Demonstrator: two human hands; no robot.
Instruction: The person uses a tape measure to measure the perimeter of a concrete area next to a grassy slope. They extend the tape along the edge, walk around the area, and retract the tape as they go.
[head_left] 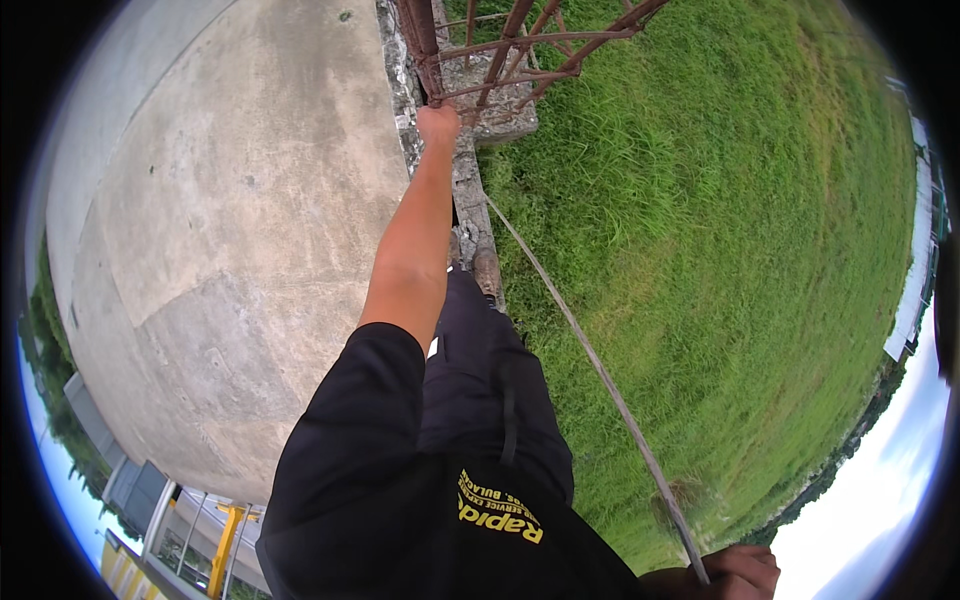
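Jutting from right hand [743, 572]: slender pole [603, 375]

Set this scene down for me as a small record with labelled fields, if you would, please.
Left hand: closed on the rusty frame, arm outstretched
Right hand: curled at the near end of the pole; exact grip partly hidden
Pole: thin, slanting across the view in front of the grass
Frame: upright post with cross bars, at the ledge
Ledge: rough, between concrete on the left and grass on the right
Footing: a shoe on the ledge
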